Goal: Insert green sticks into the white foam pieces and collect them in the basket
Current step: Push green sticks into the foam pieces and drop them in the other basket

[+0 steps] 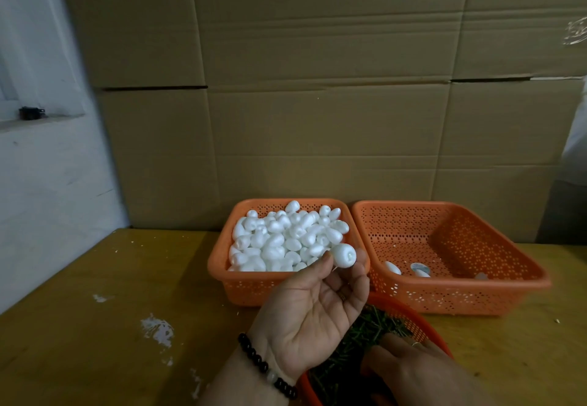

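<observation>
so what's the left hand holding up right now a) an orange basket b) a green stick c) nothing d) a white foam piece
d, the left hand pinches a single white foam piece between thumb and fingers, raised in front of the full basket of foam.

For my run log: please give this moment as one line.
left hand: pinches white foam egg piece | right hand: in round orange basket of green sticks, grip unclear
</observation>
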A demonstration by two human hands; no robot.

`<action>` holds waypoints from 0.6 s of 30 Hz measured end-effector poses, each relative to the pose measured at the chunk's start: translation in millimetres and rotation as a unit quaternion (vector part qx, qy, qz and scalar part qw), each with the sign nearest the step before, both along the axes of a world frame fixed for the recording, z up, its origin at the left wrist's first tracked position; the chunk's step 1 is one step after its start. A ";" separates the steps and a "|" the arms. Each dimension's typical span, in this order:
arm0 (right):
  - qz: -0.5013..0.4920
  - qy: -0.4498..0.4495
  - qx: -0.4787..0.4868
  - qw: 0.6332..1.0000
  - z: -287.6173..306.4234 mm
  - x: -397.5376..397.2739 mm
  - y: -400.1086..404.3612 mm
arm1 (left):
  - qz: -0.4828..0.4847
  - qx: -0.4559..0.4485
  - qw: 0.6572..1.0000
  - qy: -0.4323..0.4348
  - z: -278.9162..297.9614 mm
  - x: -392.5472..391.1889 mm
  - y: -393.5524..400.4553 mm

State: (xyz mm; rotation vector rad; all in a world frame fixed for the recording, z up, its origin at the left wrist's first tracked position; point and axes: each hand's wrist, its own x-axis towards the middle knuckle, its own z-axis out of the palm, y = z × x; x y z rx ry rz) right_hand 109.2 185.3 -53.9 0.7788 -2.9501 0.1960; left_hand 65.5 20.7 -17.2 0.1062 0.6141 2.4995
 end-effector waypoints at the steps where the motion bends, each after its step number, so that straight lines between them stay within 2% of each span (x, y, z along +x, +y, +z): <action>1: 0.002 0.002 -0.004 1.000 0.5 0.5 0.1 | -0.001 0.006 1.000 -0.006 -0.4 -0.1 0.2; 8: 0.014 0.003 -0.008 1.000 2.1 0.4 -0.4 | 0.018 0.011 0.999 -0.032 0.9 0.7 5.0; 17: -0.005 0.071 0.030 0.997 17.9 2.7 -6.2 | 0.084 -0.071 0.994 0.021 2.8 2.1 12.2; 18: -0.006 0.054 0.035 0.998 15.6 2.1 -6.5 | 0.098 -0.092 0.990 0.032 2.2 2.4 13.8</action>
